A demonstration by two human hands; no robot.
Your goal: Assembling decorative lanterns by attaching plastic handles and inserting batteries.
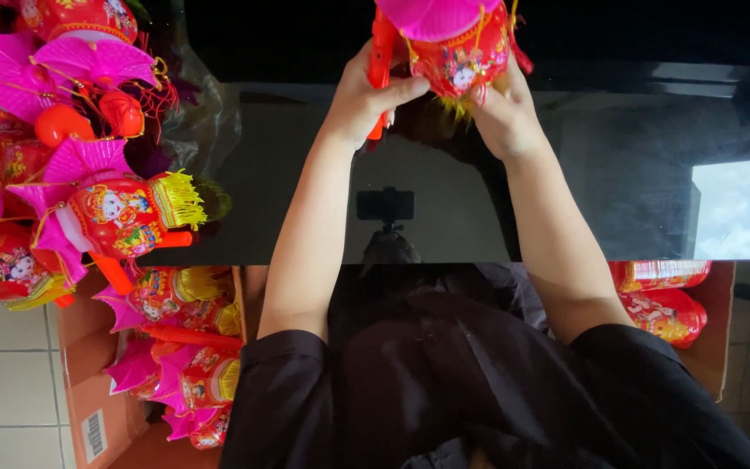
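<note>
**Both hands on a red lantern at the far edge of the tabletop**

Your left hand [366, 91] is wrapped around the orange handle [380, 65] of a red paper lantern [460, 54] with a pink fan-shaped top [431, 16]. Your right hand [501, 113] is closed on the lantern's lower end, beside its yellow fringe [457, 106]. You hold the lantern above the dark glossy tabletop [609, 191], near its far edge. A heap of finished lanterns [88, 165] lies on the tabletop to your left, and a cardboard box [88, 408] on the floor holds more.
</note>
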